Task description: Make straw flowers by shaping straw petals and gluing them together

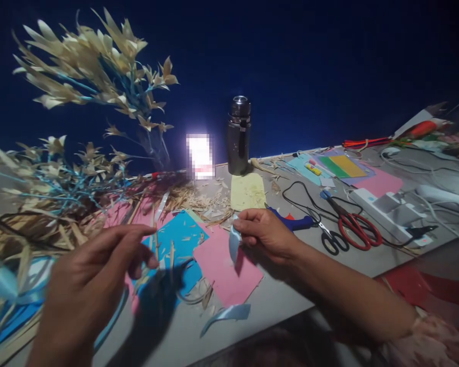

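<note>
My right hand (265, 232) pinches a short piece of light blue ribbon (234, 246) between thumb and fingers, and the piece hangs down above a pink paper sheet (225, 262). To the left, my left hand (95, 270) hovers over a blue paper sheet (181, 232) strewn with straw-coloured scraps. Its index finger is stretched out, the thumb stands apart from it, and nothing shows between them. Another curved strip of light blue ribbon (225, 317) lies near the table's front edge.
Scissors with red handles (361, 232) and smaller black-handled scissors (334, 242) lie at right, beside a white power strip (386, 209). A dark flask (239, 137) stands at the back. Dried-leaf flowers on blue stems (87, 66) rise at left. A bright pixelated patch (200, 155) glows behind.
</note>
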{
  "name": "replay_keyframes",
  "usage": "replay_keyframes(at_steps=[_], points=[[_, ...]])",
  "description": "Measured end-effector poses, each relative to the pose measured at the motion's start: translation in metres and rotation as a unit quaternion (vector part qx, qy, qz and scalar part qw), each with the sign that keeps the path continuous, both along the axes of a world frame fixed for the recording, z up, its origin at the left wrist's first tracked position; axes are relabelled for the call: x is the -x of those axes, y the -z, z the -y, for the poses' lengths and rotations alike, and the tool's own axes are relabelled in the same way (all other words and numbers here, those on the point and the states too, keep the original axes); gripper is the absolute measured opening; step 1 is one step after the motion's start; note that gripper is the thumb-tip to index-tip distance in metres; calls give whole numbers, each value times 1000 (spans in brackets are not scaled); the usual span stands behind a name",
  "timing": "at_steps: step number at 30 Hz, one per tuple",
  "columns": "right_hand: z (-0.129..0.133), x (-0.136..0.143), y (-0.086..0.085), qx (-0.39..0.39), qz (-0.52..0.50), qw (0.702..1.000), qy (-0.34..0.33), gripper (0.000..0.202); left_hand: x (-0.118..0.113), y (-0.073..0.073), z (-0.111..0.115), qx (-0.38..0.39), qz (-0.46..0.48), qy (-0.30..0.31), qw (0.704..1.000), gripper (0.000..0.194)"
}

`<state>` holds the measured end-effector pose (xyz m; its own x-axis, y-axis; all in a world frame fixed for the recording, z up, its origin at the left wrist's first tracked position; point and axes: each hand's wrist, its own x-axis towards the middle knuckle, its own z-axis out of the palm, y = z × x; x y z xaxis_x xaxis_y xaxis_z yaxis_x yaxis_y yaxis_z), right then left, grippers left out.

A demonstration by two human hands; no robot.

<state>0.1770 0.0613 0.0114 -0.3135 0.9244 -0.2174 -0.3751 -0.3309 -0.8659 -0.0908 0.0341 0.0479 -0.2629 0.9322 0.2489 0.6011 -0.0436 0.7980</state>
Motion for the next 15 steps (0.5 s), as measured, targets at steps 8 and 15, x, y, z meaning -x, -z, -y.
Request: replay_keyframes(at_steps=[8,15], points=[[-5,6,7,-66,39,997,3,35,-84,23,-14,242,384,255,854,46],[-16,4,5,-147,90,983,59,31,-87,31,-16,247,343,249,871,28]])
